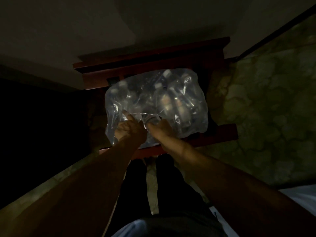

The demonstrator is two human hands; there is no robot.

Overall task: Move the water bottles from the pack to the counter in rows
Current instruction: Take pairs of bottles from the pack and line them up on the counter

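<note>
I see the pack on the wooden counter, at 12 o'clock from both hands. Left hand and right hand each pinch its plastic wrap.

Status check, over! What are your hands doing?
Left hand, right hand gripping clear plastic-wrapped water bottle pack. Wrap unopened. No bottles out. Dim light.

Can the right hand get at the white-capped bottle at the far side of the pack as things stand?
Probably not yet: the right hand is at the pack's near edge, and plastic wrap apparently covers the white-capped bottle.
</note>
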